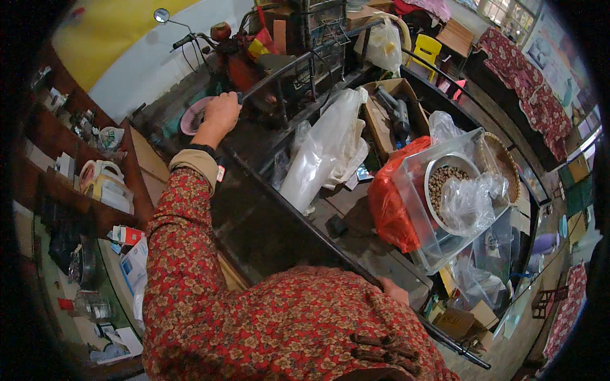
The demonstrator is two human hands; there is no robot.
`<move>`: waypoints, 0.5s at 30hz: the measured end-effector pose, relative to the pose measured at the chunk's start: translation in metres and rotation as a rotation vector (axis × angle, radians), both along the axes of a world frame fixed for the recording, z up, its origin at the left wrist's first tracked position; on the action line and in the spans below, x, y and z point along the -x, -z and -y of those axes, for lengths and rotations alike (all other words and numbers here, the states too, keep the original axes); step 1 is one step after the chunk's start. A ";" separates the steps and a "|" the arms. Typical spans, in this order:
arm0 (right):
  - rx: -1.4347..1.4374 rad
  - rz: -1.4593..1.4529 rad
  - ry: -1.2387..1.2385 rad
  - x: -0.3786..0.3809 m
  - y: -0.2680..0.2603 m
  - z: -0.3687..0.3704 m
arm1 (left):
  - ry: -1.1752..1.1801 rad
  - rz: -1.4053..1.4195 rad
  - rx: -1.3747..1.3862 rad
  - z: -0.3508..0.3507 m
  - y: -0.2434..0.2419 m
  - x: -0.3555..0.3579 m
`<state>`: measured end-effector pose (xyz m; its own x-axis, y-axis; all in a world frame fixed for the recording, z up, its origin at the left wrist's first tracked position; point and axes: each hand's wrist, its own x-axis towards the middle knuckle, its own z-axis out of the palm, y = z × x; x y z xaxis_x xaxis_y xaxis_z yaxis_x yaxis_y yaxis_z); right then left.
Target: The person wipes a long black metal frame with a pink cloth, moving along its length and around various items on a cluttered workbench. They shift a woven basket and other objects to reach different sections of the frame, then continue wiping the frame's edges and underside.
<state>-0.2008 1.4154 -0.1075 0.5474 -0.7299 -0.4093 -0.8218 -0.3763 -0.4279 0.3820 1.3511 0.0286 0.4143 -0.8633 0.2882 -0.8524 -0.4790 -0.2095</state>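
Observation:
My left hand (224,114) is closed around the end of a black metal side rail (276,76) on a cargo tricycle. Just past that wrist, a pink plastic basin (192,116) is partly covered by the hand. Low in the view, my right hand (395,291) rests at the lower black rail (329,245), its fingers mostly hidden by the red floral jacket (295,324). In the cargo bed lie a roll of clear plastic sheeting (319,147) and a red plastic bag (393,200). A clear plastic bin (414,238) holds a metal bowl (431,166) of small brown round things.
An open cardboard box (421,112) with a grey tool (398,112) stands in the bed. Beside the bin leans a woven basket (510,166). Handlebars (183,40) with a mirror rise at the front. Cluttered shelves (128,190) line the left; a yellow chair (426,50) stands beyond.

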 end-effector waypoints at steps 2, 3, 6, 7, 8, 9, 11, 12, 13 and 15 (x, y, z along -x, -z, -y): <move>-0.015 -0.027 -0.011 0.003 0.005 0.002 | 0.003 0.001 -0.006 0.006 -0.002 -0.001; -0.010 -0.016 -0.015 0.004 0.008 0.002 | 0.006 -0.001 0.002 0.010 -0.002 0.000; 0.027 0.005 -0.042 0.010 0.019 0.002 | 0.027 0.001 0.029 0.033 -0.004 0.004; 0.042 0.008 -0.053 0.011 0.022 0.002 | 0.031 -0.011 0.024 0.042 -0.004 0.006; 0.057 0.010 -0.063 0.012 0.025 0.001 | 0.038 -0.021 0.045 0.051 -0.003 0.006; 0.071 0.012 -0.073 0.012 0.026 0.002 | 0.037 -0.015 0.039 0.062 -0.002 0.006; 0.084 0.029 -0.074 0.012 0.027 0.002 | 0.039 0.003 0.029 0.083 -0.001 0.004; 0.084 0.044 -0.064 0.012 0.025 0.002 | 0.072 0.022 0.044 0.092 0.000 0.003; 0.093 0.064 -0.060 0.011 0.023 0.002 | 0.109 0.048 0.064 0.100 0.001 0.002; 0.064 0.067 -0.044 0.008 0.017 0.002 | 0.158 0.067 0.084 0.117 0.004 0.001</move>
